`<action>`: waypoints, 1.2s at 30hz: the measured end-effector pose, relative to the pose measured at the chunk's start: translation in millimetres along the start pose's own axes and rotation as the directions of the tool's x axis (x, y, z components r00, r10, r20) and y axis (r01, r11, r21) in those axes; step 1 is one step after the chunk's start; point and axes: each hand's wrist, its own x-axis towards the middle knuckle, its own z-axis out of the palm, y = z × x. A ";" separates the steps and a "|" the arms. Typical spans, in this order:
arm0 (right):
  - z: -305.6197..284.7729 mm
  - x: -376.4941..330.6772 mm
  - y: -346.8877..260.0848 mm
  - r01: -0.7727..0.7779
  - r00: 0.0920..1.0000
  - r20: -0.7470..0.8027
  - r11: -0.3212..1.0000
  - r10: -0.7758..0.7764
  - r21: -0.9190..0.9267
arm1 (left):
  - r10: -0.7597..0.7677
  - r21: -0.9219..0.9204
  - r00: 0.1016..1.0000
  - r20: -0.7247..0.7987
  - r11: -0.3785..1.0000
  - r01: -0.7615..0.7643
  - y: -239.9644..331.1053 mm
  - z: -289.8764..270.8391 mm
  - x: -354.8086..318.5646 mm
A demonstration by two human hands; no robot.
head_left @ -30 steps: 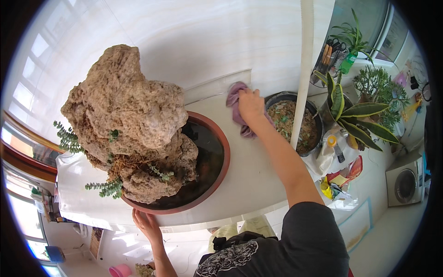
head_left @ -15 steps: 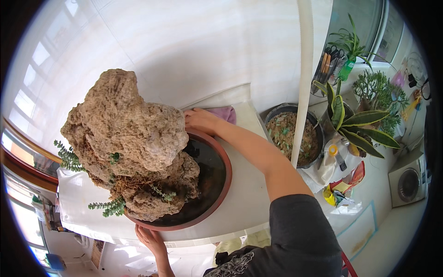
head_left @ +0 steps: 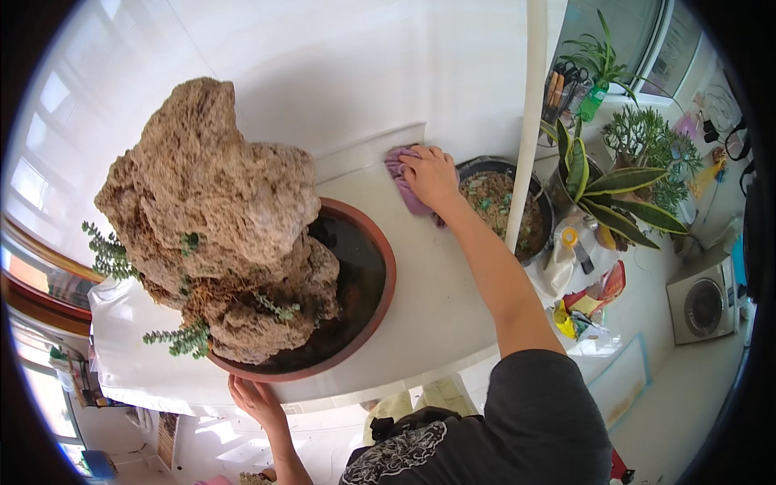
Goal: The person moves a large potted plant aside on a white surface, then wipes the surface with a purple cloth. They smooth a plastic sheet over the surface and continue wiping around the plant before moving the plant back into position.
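A rugged brown rock (head_left: 218,202) with small succulents growing on it rises from an oval, red-brown-rimmed basin (head_left: 386,303) that holds dark water. Right of the basin, my right hand (head_left: 432,176) has its fingers closed over a bunched purple cloth (head_left: 402,174) on the white tabletop (head_left: 440,279), close to the wall. My left hand (head_left: 257,400) is at the basin's near edge, fingers stretched up against the rim; the fingertips are partly hidden under it.
A dark round pot (head_left: 521,178) of soil stands just right of the cloth, behind a pale vertical pole (head_left: 529,105). Further right are a snake plant (head_left: 598,182), an orange-capped bottle (head_left: 571,237) and plastic packages (head_left: 594,295). The tabletop's front edge (head_left: 388,390) curves below the basin.
My right hand has left the basin's far side and moved right onto the purple cloth, which is now bunched under it. My left hand stays at the near rim. The view has shifted slightly.
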 end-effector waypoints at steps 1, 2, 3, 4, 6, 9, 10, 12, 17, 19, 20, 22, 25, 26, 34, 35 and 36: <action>-1.3 -8.7 0.3 0.047 0.999 -0.021 0.999 -0.047 0.010 | 0.008 -0.002 1.000 -0.005 1.000 -0.008 -2.5 2.2 0.0; -3.7 -14.4 -2.3 0.101 0.994 -0.045 0.995 -0.100 0.026 | 0.021 0.009 1.000 -0.012 1.000 -0.021 -4.9 2.8 0.0; -8.9 -23.1 -2.9 0.147 0.989 -0.007 0.986 -0.147 0.073 | 0.035 0.018 0.999 -0.019 0.999 -0.035 -5.7 3.6 0.3; -16.5 -34.5 -2.7 0.187 0.980 0.051 0.974 -0.195 0.126 | 0.050 0.026 0.998 -0.026 0.998 -0.050 -4.5 5.0 -0.3; -42.7 -53.0 -25.3 0.274 0.936 0.148 0.923 -0.321 0.268 | 0.054 0.047 0.997 -0.051 0.998 -0.051 -1.2 -3.7 -3.8; -81.8 -91.3 -48.5 0.343 0.863 0.243 0.867 -0.442 0.361 | 0.076 0.065 0.996 -0.048 0.995 -0.072 0.2 -3.3 -1.9; -87.7 -100.6 -49.8 0.264 0.868 0.279 0.858 -0.411 0.441 | 0.087 0.075 0.995 -0.051 0.994 -0.083 -1.7 -1.9 -1.4; -97.7 -110.9 -46.9 0.099 0.861 0.359 0.811 -0.360 0.577 | 0.104 0.091 0.993 -0.062 0.991 -0.099 -5.6 1.7 -1.6; -75.3 -36.4 -30.1 -0.001 0.985 0.132 0.761 -0.111 0.649 | 0.125 0.107 0.990 -0.069 0.987 -0.117 -15.1 -0.7 -4.3; -38.3 -18.9 -21.2 0.157 0.987 -0.033 0.884 -0.158 0.440 | 0.136 0.103 0.988 -0.069 0.986 -0.128 -9.7 0.0 -2.7; -15.5 -18.6 -15.4 0.189 0.982 -0.062 0.925 -0.179 0.328 | 0.150 0.094 0.986 -0.066 0.985 -0.144 -6.3 2.6 0.2; -7.3 -24.3 -13.7 0.257 0.963 0.007 0.924 -0.270 0.284 | 0.159 0.092 0.985 -0.063 0.984 -0.152 -8.2 6.4 2.2; -23.6 -43.2 -28.7 0.379 0.851 0.156 0.792 -0.501 0.478 | 0.161 0.105 0.984 -0.074 0.983 -0.153 -16.6 1.3 -1.3; -35.6 -57.5 -32.5 0.390 0.843 0.154 0.781 -0.516 0.488 | 0.155 0.099 0.985 -0.069 0.984 -0.148 -16.1 0.8 -2.2; -126.6 -121.5 -44.8 -0.197 0.851 0.456 0.645 -0.261 0.738 | 0.130 0.095 0.989 -0.068 0.988 -0.123 -25.2 0.9 -1.2; -121.9 -108.5 -42.2 -0.203 0.895 0.395 0.597 -0.209 0.776 | 0.121 0.102 0.991 -0.048 0.988 -0.116 -29.1 -0.9 1.1; -114.1 -90.1 -40.4 -0.089 0.946 0.266 0.645 -0.183 0.759 | 0.112 0.108 0.993 -0.023 0.988 -0.109 -31.5 -1.7 2.3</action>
